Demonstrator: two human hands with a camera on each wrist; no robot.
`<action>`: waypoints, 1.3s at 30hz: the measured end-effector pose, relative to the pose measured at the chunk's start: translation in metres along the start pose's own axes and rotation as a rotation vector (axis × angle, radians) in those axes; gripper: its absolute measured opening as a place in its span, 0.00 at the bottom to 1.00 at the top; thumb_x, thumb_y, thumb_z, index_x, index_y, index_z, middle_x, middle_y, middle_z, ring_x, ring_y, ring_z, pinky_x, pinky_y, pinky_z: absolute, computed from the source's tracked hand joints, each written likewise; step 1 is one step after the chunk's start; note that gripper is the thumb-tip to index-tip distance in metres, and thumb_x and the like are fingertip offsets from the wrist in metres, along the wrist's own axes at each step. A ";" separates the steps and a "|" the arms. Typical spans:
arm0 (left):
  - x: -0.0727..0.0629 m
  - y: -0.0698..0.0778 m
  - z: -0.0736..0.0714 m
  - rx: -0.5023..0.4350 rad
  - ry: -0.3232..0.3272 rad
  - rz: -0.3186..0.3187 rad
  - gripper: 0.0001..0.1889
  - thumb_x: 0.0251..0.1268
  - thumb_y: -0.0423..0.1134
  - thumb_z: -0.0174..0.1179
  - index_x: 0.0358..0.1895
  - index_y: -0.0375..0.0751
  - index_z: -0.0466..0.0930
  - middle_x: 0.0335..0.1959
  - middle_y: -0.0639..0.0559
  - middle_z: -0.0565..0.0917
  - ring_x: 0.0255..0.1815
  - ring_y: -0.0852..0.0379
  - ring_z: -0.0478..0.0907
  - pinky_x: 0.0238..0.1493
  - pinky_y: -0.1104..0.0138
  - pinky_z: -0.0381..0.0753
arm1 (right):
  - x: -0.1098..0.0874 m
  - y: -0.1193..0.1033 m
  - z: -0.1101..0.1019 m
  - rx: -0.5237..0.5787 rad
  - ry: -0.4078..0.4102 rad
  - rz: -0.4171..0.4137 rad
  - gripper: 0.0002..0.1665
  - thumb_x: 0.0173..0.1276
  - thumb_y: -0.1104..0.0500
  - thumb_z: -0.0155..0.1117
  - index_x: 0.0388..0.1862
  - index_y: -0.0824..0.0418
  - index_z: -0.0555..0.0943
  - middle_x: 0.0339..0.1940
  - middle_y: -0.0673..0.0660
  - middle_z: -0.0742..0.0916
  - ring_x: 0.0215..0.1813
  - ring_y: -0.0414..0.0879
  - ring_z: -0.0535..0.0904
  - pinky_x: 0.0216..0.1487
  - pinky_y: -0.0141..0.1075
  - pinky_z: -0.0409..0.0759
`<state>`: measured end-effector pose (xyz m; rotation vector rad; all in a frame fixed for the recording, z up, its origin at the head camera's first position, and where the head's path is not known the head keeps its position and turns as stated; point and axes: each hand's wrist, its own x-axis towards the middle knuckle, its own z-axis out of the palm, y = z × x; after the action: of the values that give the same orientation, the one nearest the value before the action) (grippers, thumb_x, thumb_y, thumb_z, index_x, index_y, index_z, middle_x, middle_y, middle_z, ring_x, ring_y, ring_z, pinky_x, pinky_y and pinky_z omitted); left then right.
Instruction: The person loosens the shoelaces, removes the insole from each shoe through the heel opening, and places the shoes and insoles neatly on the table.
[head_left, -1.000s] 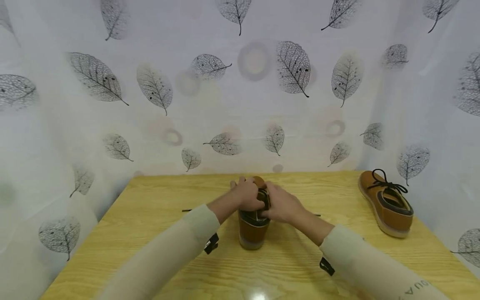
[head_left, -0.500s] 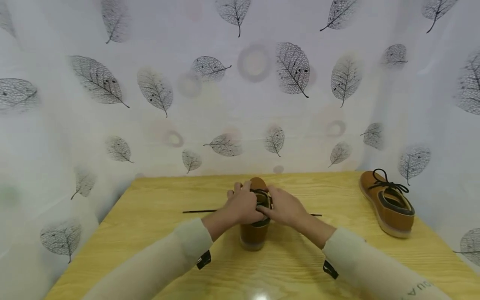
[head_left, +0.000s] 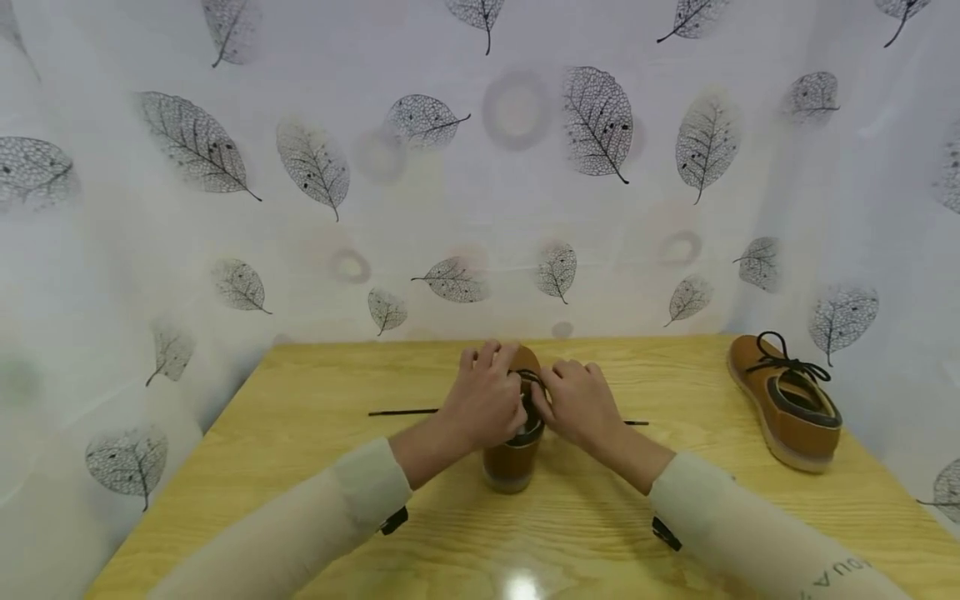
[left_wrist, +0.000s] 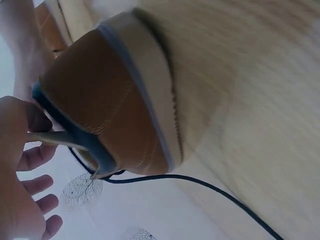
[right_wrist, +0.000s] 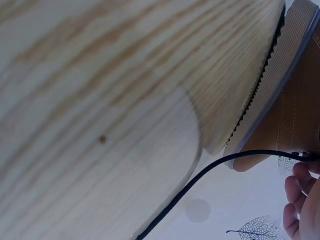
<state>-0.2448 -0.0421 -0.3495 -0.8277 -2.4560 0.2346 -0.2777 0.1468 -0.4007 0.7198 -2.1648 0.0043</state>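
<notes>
Left grip point(head_left: 483, 400) pinches shoe tongue point(left_wrist: 62, 139), right grip point(head_left: 581, 404) unclear, with tied shoe point(head_left: 795, 423) well apart.

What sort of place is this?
Probably an improvised indoor tabletop workspace: a wood-grain table backed and flanked by a leaf-print curtain, with one brown shoe near the middle and a second, bow-tied shoe at the right. The room beyond the curtain isn't visible.

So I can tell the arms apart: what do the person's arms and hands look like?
The left hand and right hand are bare. The left sleeve and right sleeve are pale cream with light greenish cuffs; dark lettering shows on the right sleeve. A small black piece shows below each cuff.
</notes>
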 end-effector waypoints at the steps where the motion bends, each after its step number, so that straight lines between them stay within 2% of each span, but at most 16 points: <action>1: -0.003 0.000 0.001 -0.004 0.009 0.007 0.12 0.65 0.46 0.55 0.25 0.48 0.80 0.62 0.46 0.75 0.55 0.46 0.70 0.50 0.52 0.67 | 0.000 0.000 0.001 -0.006 0.012 -0.001 0.14 0.65 0.49 0.66 0.27 0.57 0.79 0.24 0.55 0.82 0.25 0.52 0.78 0.28 0.46 0.73; 4: -0.012 -0.002 0.005 -0.012 0.047 0.031 0.09 0.64 0.47 0.56 0.29 0.49 0.80 0.51 0.47 0.80 0.47 0.48 0.72 0.46 0.53 0.65 | -0.001 0.001 0.004 -0.017 0.034 -0.003 0.16 0.68 0.48 0.60 0.25 0.57 0.79 0.25 0.56 0.83 0.28 0.54 0.78 0.33 0.49 0.73; 6: -0.017 -0.004 0.009 -0.029 0.095 0.050 0.07 0.63 0.46 0.58 0.31 0.50 0.80 0.42 0.49 0.80 0.41 0.50 0.71 0.44 0.55 0.63 | -0.002 0.001 0.006 -0.017 0.049 -0.002 0.18 0.70 0.48 0.55 0.25 0.57 0.79 0.25 0.56 0.83 0.30 0.55 0.77 0.35 0.51 0.72; 10: -0.020 -0.011 0.019 -0.099 0.170 0.077 0.05 0.61 0.44 0.60 0.36 0.50 0.82 0.35 0.51 0.80 0.36 0.51 0.71 0.43 0.56 0.63 | -0.003 0.000 0.010 -0.014 0.078 -0.010 0.19 0.70 0.48 0.51 0.25 0.57 0.78 0.24 0.55 0.82 0.30 0.54 0.76 0.35 0.50 0.71; 16: -0.024 -0.018 0.029 -0.180 0.258 0.100 0.04 0.62 0.41 0.59 0.37 0.51 0.81 0.34 0.53 0.79 0.35 0.52 0.72 0.43 0.56 0.64 | -0.004 -0.007 0.010 0.009 0.072 0.001 0.15 0.68 0.50 0.58 0.25 0.57 0.78 0.22 0.55 0.82 0.28 0.53 0.76 0.32 0.48 0.71; 21: -0.029 -0.014 0.031 -0.145 0.253 0.157 0.03 0.65 0.44 0.60 0.38 0.52 0.82 0.35 0.53 0.79 0.35 0.53 0.72 0.42 0.57 0.63 | -0.015 -0.013 0.003 0.047 0.048 0.057 0.14 0.68 0.50 0.58 0.24 0.55 0.78 0.21 0.54 0.82 0.27 0.52 0.75 0.32 0.47 0.70; 24: -0.027 -0.015 0.029 -0.106 0.236 0.157 0.03 0.67 0.45 0.61 0.39 0.53 0.82 0.37 0.53 0.80 0.37 0.53 0.73 0.44 0.57 0.64 | -0.015 -0.014 0.002 0.059 0.027 0.086 0.15 0.70 0.50 0.57 0.25 0.55 0.79 0.23 0.55 0.83 0.28 0.52 0.76 0.34 0.47 0.70; 28: -0.025 -0.019 0.027 -0.078 0.256 0.189 0.03 0.67 0.44 0.61 0.38 0.53 0.81 0.36 0.54 0.80 0.39 0.53 0.74 0.45 0.56 0.64 | -0.013 -0.013 0.004 0.047 0.022 0.074 0.16 0.70 0.49 0.55 0.25 0.56 0.77 0.22 0.54 0.82 0.29 0.52 0.76 0.34 0.47 0.69; 35: -0.009 -0.027 0.011 -0.083 0.406 0.265 0.03 0.61 0.42 0.60 0.32 0.51 0.77 0.33 0.55 0.78 0.38 0.53 0.74 0.46 0.55 0.65 | -0.009 -0.008 0.008 0.018 0.055 0.047 0.21 0.74 0.50 0.49 0.22 0.57 0.74 0.19 0.54 0.79 0.27 0.52 0.74 0.34 0.48 0.69; 39: -0.004 -0.031 0.000 -0.089 0.404 0.259 0.04 0.62 0.41 0.61 0.31 0.51 0.76 0.34 0.55 0.79 0.37 0.53 0.74 0.47 0.54 0.64 | -0.007 -0.006 0.008 0.015 0.051 0.034 0.21 0.74 0.50 0.49 0.22 0.57 0.74 0.19 0.54 0.79 0.26 0.52 0.75 0.33 0.47 0.69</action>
<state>-0.2582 -0.0686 -0.3417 -1.1138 -1.9939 0.0425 -0.2769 0.1430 -0.4128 0.6842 -2.1306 0.0567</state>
